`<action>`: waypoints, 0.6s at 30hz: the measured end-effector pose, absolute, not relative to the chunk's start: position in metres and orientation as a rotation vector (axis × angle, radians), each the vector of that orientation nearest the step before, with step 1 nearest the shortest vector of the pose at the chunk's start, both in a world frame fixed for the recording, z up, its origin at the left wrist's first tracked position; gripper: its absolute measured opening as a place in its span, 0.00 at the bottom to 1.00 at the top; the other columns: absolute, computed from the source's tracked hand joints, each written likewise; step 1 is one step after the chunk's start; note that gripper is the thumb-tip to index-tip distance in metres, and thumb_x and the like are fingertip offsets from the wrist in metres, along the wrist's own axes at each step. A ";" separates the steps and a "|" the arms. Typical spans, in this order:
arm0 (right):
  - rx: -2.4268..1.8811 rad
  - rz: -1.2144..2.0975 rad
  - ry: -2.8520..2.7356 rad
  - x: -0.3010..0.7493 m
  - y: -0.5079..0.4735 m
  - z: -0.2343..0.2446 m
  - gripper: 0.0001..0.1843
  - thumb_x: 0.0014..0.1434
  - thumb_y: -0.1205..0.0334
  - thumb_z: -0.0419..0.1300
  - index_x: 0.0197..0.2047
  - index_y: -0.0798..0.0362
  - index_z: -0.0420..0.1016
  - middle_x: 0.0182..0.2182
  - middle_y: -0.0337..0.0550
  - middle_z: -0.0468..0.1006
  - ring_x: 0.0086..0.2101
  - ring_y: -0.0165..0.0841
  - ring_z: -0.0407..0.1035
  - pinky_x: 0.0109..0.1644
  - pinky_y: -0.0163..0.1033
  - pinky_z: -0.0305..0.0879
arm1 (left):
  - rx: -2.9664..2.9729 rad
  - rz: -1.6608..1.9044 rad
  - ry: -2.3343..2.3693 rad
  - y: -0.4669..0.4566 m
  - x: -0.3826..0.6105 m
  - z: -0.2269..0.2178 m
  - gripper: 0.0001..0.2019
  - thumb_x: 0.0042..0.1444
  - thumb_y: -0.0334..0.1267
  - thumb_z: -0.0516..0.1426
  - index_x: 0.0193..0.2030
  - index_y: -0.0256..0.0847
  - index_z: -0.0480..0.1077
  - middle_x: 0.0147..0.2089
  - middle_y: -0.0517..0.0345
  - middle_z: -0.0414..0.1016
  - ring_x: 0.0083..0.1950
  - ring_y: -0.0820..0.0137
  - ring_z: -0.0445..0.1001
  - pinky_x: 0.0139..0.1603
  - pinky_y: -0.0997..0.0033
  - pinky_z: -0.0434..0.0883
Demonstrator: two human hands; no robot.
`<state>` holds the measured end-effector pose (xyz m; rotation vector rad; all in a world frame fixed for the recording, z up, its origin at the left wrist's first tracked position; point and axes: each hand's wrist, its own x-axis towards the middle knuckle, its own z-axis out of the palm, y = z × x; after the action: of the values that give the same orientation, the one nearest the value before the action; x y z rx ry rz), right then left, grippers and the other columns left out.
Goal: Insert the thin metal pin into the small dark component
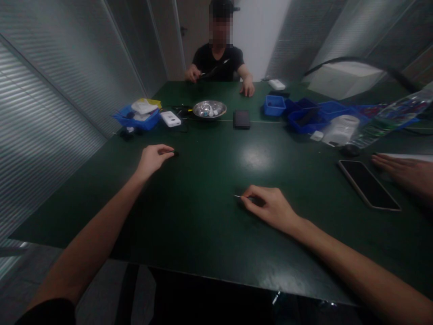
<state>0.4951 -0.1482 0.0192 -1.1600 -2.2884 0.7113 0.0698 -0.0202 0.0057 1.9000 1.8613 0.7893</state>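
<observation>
My left hand [154, 159] rests on the dark green table [209, 225], its fingers pinched on a small black object [175, 153] at the fingertips. My right hand [270, 206] lies nearer the table's middle, thumb and forefinger closed on a thin pale pin-like piece [237, 196] that pokes out to the left. The two hands are well apart. What the small black object is I cannot make out.
A phone [368, 184] lies at the right beside another person's hand [404, 174]. Farther back stand a metal bowl [209, 109], a black box [241, 119], a white device [171, 118], and blue trays [306, 115], [137, 118]. A person in black sits opposite.
</observation>
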 end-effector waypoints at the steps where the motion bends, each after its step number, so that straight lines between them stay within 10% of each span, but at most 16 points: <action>1: -1.162 0.710 -2.288 0.495 -0.148 0.019 0.13 0.70 0.55 0.57 0.40 0.52 0.79 0.32 0.40 0.81 0.26 0.29 0.71 0.31 0.35 0.63 | 1.887 0.784 1.854 -0.020 0.069 0.006 0.16 0.58 0.46 0.66 0.51 0.46 0.82 0.48 0.51 0.84 0.46 0.58 0.80 0.43 0.62 0.73; 18: -1.163 0.701 -2.301 0.496 -0.148 0.018 0.13 0.70 0.55 0.57 0.40 0.51 0.79 0.32 0.40 0.81 0.26 0.29 0.72 0.31 0.35 0.64 | 1.968 0.763 1.759 -0.020 0.068 0.012 0.13 0.57 0.48 0.66 0.46 0.47 0.82 0.49 0.53 0.83 0.49 0.59 0.79 0.50 0.60 0.71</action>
<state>0.4958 -0.1477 0.0182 -1.1628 -2.3009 0.7012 0.0675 -0.0203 0.0116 1.9681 1.7591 0.7635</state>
